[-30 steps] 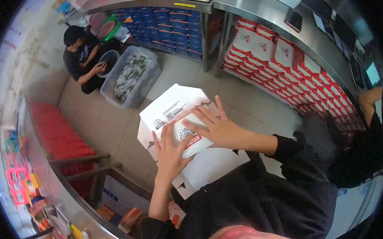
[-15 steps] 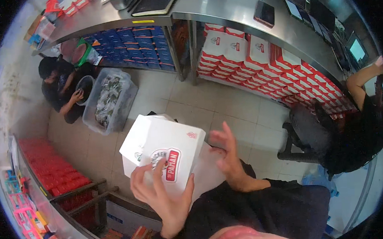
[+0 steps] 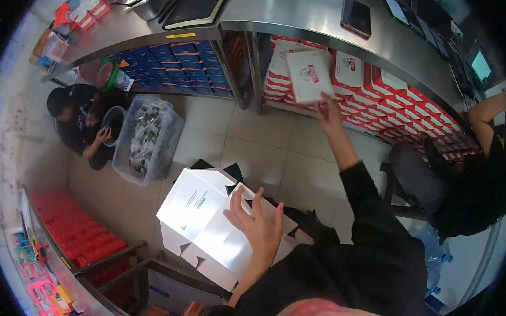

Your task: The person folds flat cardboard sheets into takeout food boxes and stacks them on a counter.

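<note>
Several counters (image 3: 291,10), tiled floor (image 3: 258,149), left hand (image 3: 260,228) spread over carton (image 3: 193,215), right hand (image 3: 329,113) pinching box (image 3: 307,78)

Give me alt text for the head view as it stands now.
The right hand holds out a white box before stacked red-and-white boxes. The left hand, spread open, is over unfolded white cardboard; a co-worker is beside a clear tub.
</note>
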Demonstrator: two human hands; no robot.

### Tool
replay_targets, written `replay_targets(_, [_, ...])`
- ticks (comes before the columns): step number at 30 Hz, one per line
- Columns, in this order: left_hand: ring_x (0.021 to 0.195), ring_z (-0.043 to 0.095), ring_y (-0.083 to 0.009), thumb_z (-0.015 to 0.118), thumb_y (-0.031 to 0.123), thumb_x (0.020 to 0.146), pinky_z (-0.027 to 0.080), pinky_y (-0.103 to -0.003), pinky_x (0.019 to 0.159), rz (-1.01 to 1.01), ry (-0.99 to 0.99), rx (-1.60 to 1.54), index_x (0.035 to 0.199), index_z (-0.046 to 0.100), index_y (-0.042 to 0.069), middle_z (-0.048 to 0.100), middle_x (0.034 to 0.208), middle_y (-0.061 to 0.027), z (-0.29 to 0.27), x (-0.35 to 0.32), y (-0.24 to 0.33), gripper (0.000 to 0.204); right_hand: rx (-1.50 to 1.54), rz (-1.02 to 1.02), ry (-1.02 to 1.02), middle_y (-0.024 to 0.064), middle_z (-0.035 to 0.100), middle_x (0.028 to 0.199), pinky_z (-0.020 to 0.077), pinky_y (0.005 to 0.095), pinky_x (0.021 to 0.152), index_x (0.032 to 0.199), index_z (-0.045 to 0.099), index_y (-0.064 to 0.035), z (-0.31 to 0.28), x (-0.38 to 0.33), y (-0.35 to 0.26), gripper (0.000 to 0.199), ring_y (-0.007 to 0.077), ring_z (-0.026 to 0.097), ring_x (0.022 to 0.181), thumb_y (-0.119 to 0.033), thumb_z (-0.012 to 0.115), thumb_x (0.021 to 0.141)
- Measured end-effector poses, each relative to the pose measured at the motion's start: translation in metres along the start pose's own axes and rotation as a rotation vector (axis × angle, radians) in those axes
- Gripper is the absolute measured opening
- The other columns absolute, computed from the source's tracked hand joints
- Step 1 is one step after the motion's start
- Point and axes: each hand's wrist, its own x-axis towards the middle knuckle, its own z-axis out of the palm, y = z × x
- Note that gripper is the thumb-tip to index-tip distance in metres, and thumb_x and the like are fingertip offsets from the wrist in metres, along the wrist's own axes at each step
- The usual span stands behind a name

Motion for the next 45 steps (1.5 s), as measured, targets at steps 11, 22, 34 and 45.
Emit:
replay_targets(11, [0.120, 0.044, -0.0310, 0.069, 0.011, 0.082, 0.035, -0.041, 0.101, -0.294, 0.145, -0.437, 0.120, 0.055, 0.004, 0.045, 0.129, -0.0185, 0.000, -0.026, -0.010, 0.041, 0.014, -0.282, -0.202, 0.0079, 0.058, 0.115, 0.0545, 0.0296, 0.090, 0.124, 0.056, -0.0051, -0.050, 0.185, -0.013, 0.032, 0.0201, 0.056, 0.099, -0.015, 0.058, 0.094])
replay_targets(22, [0.086, 0.069, -0.0156, 0.061, 0.008, 0.093, 0.055, -0.030, 0.075, -0.482, -0.089, -0.680, 0.107, 0.061, -0.003, 0.070, 0.089, -0.0138, -0.053, -0.066, -0.029, 0.018, -0.165, -0.085, -0.655, 0.0027, 0.059, 0.092, 0.0483, 0.0350, 0.074, 0.111, 0.060, -0.0078, 0.055, -0.103, 0.002, 0.020, 0.0156, 0.057, 0.076, -0.018, 0.058, 0.094])
replay_targets(34, [0.087, 0.059, -0.0059, 0.050, 0.016, 0.102, 0.052, -0.025, 0.069, -0.584, 0.204, -1.241, 0.110, 0.056, 0.004, 0.060, 0.099, -0.0027, -0.084, -0.086, -0.017, 0.016, -1.079, -0.106, -1.351, 0.0176, 0.057, 0.117, 0.0450, 0.0377, 0.092, 0.117, 0.056, 0.0003, 0.066, -0.311, -0.007, 0.028, 0.0279, 0.057, 0.104, -0.018, 0.047, 0.098])
replay_targets(45, [0.087, 0.058, -0.0048, 0.055, 0.008, 0.098, 0.053, -0.022, 0.069, -0.343, 0.312, -1.432, 0.108, 0.052, 0.005, 0.055, 0.099, -0.0005, -0.075, -0.033, -0.002, 0.011, -1.187, -1.064, -1.347, 0.0264, 0.043, 0.143, 0.0326, 0.0489, 0.109, 0.136, 0.044, 0.0101, 0.078, -0.353, -0.004, 0.048, 0.0413, 0.043, 0.132, -0.024, 0.038, 0.102])
